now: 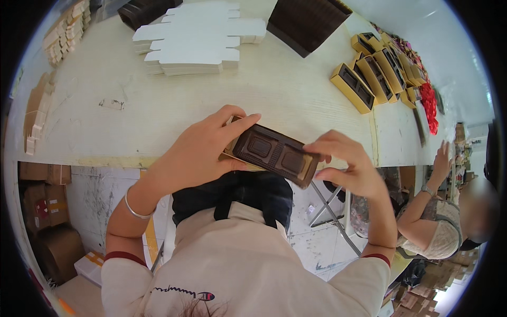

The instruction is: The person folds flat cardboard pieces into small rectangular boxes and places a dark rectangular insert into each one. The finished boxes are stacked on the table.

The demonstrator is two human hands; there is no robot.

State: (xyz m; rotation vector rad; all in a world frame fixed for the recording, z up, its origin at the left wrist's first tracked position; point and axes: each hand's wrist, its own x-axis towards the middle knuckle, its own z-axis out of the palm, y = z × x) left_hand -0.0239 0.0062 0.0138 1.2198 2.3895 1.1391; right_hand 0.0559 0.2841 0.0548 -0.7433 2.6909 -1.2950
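Held low in front of me, at the table's near edge, is a dark brown plastic tray (pixel 275 151) with two squarish recesses. It lies tilted, its right end lower, and a thin yellowish box edge (pixel 228 151) shows beneath its left end. My left hand (pixel 214 140) is closed around that left end, fingers over the far side and thumb under the near side. My right hand (pixel 346 162) is at the tray's right end, its forefinger on the far corner and its thumb by the end edge; the other fingers are curled and partly hidden.
A stack of flat white carton blanks (pixel 193 39) lies at the back, beside brown stacked trays (pixel 308 24). Gold boxes with brown inserts (pixel 364 79) cluster at right, near red ribbon (pixel 429 108). More carton blanks (pixel 36 113) line the left edge. Another person (pixel 430 222) sits at right.
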